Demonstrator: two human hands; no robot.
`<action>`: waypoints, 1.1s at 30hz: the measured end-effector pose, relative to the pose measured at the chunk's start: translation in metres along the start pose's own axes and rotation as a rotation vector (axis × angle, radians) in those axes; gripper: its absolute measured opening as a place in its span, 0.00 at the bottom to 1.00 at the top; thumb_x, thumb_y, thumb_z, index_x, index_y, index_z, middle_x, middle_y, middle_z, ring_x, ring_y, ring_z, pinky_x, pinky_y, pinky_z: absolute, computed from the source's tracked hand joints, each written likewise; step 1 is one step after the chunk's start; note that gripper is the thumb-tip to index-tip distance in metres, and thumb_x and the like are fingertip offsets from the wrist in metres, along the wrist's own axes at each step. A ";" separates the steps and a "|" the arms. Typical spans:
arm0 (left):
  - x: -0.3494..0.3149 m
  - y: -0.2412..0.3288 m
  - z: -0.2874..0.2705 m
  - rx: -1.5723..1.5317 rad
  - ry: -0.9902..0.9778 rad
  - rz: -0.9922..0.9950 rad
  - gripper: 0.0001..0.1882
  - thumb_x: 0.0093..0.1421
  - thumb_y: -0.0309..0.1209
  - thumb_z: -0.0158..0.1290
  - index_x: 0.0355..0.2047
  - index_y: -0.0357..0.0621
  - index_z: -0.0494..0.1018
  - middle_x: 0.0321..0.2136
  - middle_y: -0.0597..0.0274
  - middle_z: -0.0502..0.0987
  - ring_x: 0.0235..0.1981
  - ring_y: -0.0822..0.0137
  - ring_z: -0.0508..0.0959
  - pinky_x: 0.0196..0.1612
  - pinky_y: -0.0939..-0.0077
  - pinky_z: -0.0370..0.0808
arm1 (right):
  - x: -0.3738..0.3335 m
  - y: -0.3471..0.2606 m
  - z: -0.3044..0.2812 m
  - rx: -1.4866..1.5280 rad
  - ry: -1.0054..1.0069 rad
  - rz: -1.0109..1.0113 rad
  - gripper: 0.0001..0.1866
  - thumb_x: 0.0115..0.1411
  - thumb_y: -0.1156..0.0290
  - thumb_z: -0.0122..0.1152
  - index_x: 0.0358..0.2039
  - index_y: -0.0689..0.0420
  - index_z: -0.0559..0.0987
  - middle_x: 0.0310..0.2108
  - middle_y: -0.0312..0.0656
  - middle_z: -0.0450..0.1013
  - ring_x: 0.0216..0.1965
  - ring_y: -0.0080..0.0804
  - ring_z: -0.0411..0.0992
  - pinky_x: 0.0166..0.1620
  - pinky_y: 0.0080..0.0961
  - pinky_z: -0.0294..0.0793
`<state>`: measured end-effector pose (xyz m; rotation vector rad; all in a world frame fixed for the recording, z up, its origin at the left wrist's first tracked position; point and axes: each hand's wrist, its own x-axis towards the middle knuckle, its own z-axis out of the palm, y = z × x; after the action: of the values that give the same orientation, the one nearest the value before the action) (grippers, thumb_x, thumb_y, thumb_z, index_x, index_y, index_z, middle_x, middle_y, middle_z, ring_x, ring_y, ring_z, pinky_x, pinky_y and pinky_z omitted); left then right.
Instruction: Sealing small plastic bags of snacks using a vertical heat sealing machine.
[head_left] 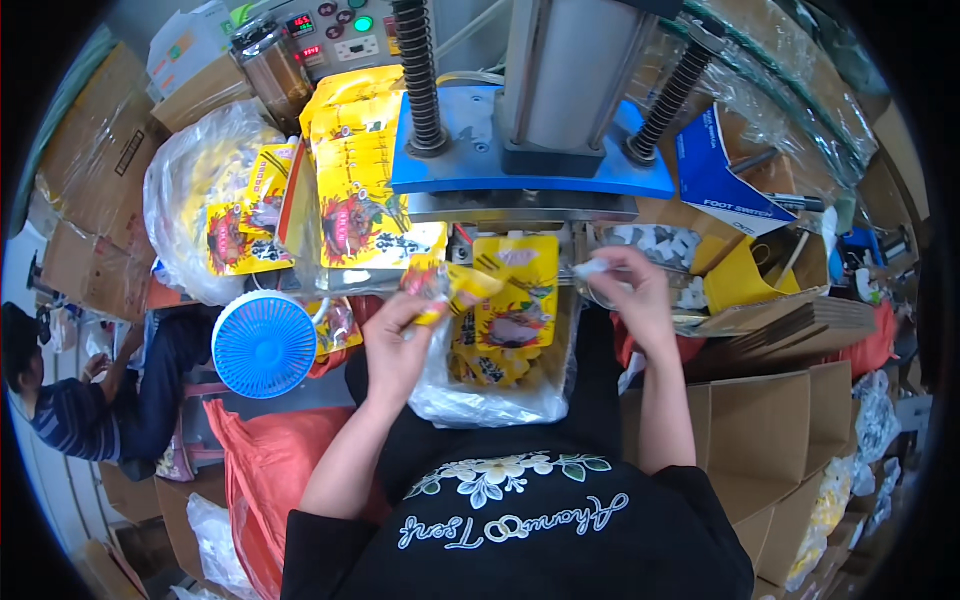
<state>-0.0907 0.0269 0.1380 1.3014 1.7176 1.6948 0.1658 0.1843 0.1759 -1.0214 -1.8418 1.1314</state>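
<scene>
My left hand (395, 345) is closed on a yellow printed packet (470, 287), which looks bent or folded at the fingers. Between the fingertips of my right hand (643, 300) is a small white piece (592, 268), too small to name more exactly. Another yellow pouch (515, 300) lies face up between my hands, on top of more pouches in a plastic-lined box (562, 385) at my lap. Just beyond stands a heat press with a blue plate (530, 140). A tray of small white pieces (650, 240) sits near my right hand.
Stacked yellow pouches (360, 170) lie left of the press, beside a clear plastic bag (175, 215). A blue fan (265, 343) stands at the left. Cardboard boxes (760, 425) and a blue carton (725, 170) crowd the right. Another person (75, 410) sits at far left.
</scene>
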 end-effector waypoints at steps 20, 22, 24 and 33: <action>0.026 -0.019 0.087 -0.579 -0.069 -0.708 0.14 0.60 0.32 0.57 0.29 0.28 0.77 0.25 0.60 0.79 0.24 0.75 0.77 0.27 0.81 0.71 | 0.033 0.059 -0.085 -0.610 0.211 -0.005 0.18 0.57 0.61 0.62 0.44 0.58 0.79 0.41 0.48 0.77 0.39 0.43 0.76 0.42 0.34 0.74; 0.030 -0.024 0.090 -0.646 -0.059 -0.740 0.14 0.60 0.32 0.57 0.29 0.29 0.77 0.25 0.60 0.79 0.24 0.76 0.77 0.27 0.81 0.71 | 0.037 0.081 -0.086 -0.797 0.275 -0.035 0.16 0.57 0.61 0.62 0.43 0.56 0.79 0.41 0.49 0.76 0.40 0.48 0.76 0.43 0.38 0.74; 0.028 -0.026 0.090 -0.672 -0.051 -0.716 0.14 0.61 0.32 0.56 0.30 0.30 0.77 0.24 0.61 0.79 0.25 0.76 0.76 0.28 0.81 0.71 | 0.035 0.099 -0.079 -0.963 0.250 -0.077 0.15 0.55 0.61 0.61 0.41 0.54 0.80 0.42 0.50 0.74 0.40 0.55 0.74 0.44 0.44 0.72; 0.040 -0.049 -0.011 0.949 0.028 0.230 0.35 0.48 0.38 0.65 0.56 0.45 0.67 0.62 0.51 0.62 0.62 0.51 0.63 0.65 0.53 0.51 | 0.018 0.089 -0.073 -0.634 0.109 -0.134 0.14 0.52 0.80 0.60 0.41 0.60 0.77 0.35 0.43 0.71 0.30 0.36 0.70 0.38 0.25 0.70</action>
<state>-0.1348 0.0614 0.1067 1.9003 2.6065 0.9597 0.2442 0.2520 0.1220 -1.2445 -2.1927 0.3946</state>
